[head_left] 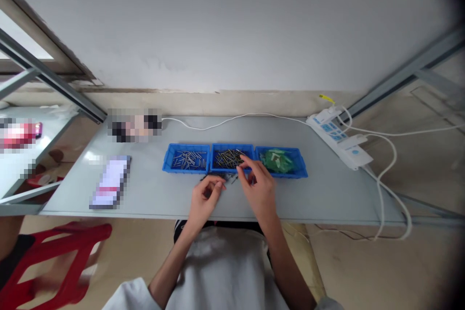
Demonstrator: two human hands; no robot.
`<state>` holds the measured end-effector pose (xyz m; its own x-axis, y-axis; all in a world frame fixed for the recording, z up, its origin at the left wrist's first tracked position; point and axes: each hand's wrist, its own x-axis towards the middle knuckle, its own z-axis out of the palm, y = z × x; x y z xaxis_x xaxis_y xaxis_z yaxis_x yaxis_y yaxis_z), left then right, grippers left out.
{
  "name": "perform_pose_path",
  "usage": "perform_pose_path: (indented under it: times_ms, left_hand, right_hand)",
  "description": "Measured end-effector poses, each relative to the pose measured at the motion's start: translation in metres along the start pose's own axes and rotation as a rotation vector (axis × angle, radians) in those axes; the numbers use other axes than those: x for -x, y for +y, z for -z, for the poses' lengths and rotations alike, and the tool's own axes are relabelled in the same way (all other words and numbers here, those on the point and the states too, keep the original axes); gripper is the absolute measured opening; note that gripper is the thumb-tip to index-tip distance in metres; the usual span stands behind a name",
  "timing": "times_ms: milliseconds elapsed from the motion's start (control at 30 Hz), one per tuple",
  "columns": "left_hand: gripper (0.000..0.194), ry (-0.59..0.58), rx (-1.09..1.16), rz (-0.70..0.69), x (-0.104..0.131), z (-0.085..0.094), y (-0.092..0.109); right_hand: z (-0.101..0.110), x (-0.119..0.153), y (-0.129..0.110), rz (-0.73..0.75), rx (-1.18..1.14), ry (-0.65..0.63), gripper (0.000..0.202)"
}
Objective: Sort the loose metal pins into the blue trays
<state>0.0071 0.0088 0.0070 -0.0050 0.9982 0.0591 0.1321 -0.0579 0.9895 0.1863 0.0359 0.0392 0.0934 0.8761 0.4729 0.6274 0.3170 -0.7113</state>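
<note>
Just in front of the left and middle bins, my left hand (205,199) is closed, thumb and forefinger pinched together. What it pinches, if anything, is too small to make out. My right hand (259,186) reaches over the front edge of the middle blue bin (232,146), its thumb and forefinger apart and nothing visible between them. Dark metal pins or screws (225,159) fill that bin. Some small dark pieces (232,178) lie on the table between my hands, partly hidden by them.
Silvery pins (189,159) lie in the left blue bin (168,159); the right blue bin (302,167) holds a green bag (278,161). A blurred phone (111,181) lies at left, a power strip (337,138) with white cables at right. A red stool (61,261) stands lower left.
</note>
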Motion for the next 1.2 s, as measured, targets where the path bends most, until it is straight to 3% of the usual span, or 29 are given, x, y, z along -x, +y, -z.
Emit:
perform_pose_path:
  times_ms: [267, 533, 667, 867, 1200]
  left_hand:
    - [0.036, 0.000, 0.003, 0.025, 0.002, 0.001, -0.001]
    - [0.034, -0.043, -0.056, -0.006, 0.001, 0.001, -0.001]
    - [0.024, -0.052, -0.120, -0.055, 0.001, -0.003, -0.003]
    - [0.011, -0.105, -0.198, -0.141, 0.001, -0.008, -0.006]
    - [0.010, -0.147, -0.219, -0.159, -0.001, -0.005, -0.004]
  right_hand:
    - [-0.004, 0.051, 0.025, -0.022, 0.121, -0.221, 0.023]
    - [-0.007, 0.045, 0.029, -0.025, 0.123, -0.290, 0.021]
    - [-0.005, 0.048, 0.024, -0.009, 0.093, -0.302, 0.018]
    - [-0.004, 0.047, 0.017, -0.069, -0.111, -0.303, 0.011]
    - [-0.007, 0.047, 0.001, -0.146, -0.301, -0.243, 0.013]
